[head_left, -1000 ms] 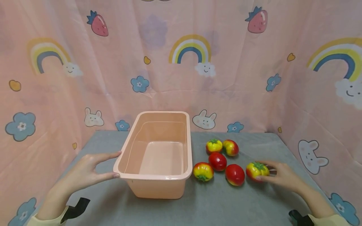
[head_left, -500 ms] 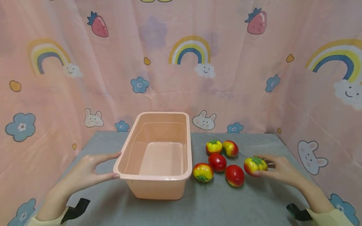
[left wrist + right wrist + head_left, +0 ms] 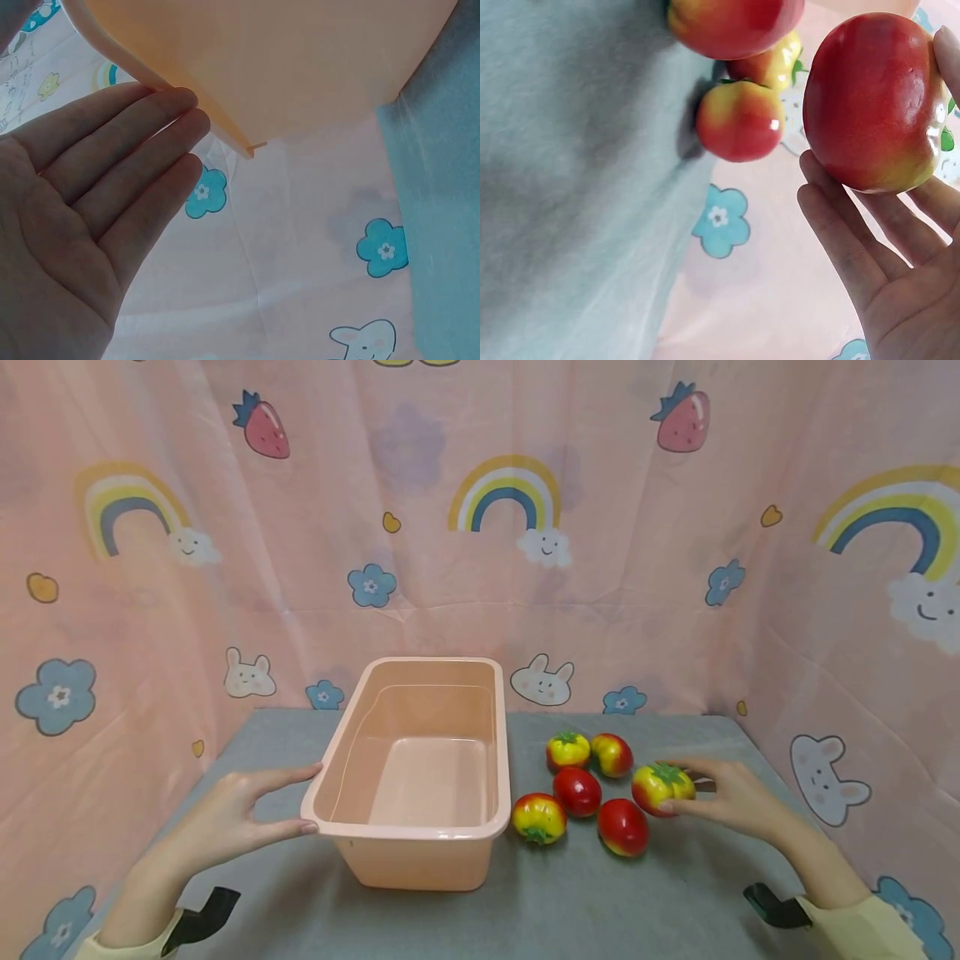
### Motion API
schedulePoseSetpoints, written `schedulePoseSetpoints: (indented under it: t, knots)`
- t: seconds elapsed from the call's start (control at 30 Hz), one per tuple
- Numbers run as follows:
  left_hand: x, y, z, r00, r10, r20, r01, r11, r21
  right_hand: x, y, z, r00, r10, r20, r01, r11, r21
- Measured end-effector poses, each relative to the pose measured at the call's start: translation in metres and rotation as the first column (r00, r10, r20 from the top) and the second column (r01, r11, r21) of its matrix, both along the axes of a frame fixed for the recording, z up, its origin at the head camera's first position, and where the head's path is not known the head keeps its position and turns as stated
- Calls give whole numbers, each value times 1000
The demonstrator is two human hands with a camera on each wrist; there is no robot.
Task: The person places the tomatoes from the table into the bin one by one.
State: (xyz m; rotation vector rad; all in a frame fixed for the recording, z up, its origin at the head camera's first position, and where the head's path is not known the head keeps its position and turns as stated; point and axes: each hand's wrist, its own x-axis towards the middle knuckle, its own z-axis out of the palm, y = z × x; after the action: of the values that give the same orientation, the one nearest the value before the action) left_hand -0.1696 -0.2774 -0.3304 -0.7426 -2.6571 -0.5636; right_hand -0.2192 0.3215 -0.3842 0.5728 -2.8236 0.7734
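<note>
My right hand (image 3: pixel 738 797) holds a glossy red-and-yellow tomato (image 3: pixel 660 789) between thumb and fingers, lifted just above the grey table. Its lobed yellow top carries a green calyx; in the right wrist view the tomato's (image 3: pixel 874 105) red underside faces the camera. At the left, straight fingers and thumb of my left hand (image 3: pixel 228 818) touch the rim of a peach plastic bin (image 3: pixel 420 860). In the left wrist view the fingers (image 3: pixel 142 142) lie extended against the bin's edge (image 3: pixel 120 56). Nothing lies inside the bin.
Several similar tomatoes sit grouped right of the bin, among them a front yellow-topped one (image 3: pixel 538 817), a red one (image 3: pixel 623 827) and a rear one (image 3: pixel 567 750). A pink patterned curtain (image 3: pixel 465 618) encloses the grey table (image 3: pixel 570 902) at the back and sides.
My right hand has raised the tomato off the table and carried it a little left and away from me. My left hand and the bin have stayed put.
</note>
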Motion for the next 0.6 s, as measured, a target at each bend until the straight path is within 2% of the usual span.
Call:
schedulePoseSetpoints:
  t: [0.17, 0.6]
  knots:
    - [-1, 0, -1, 1000, 1, -4, -1, 1000, -2, -5, -6, 5, 999, 34, -41, -34, 999, 12]
    - [0, 0, -2, 1000, 5, 1, -5, 1000, 9, -18, -28, 19, 996, 77, -51, -77, 997, 16]
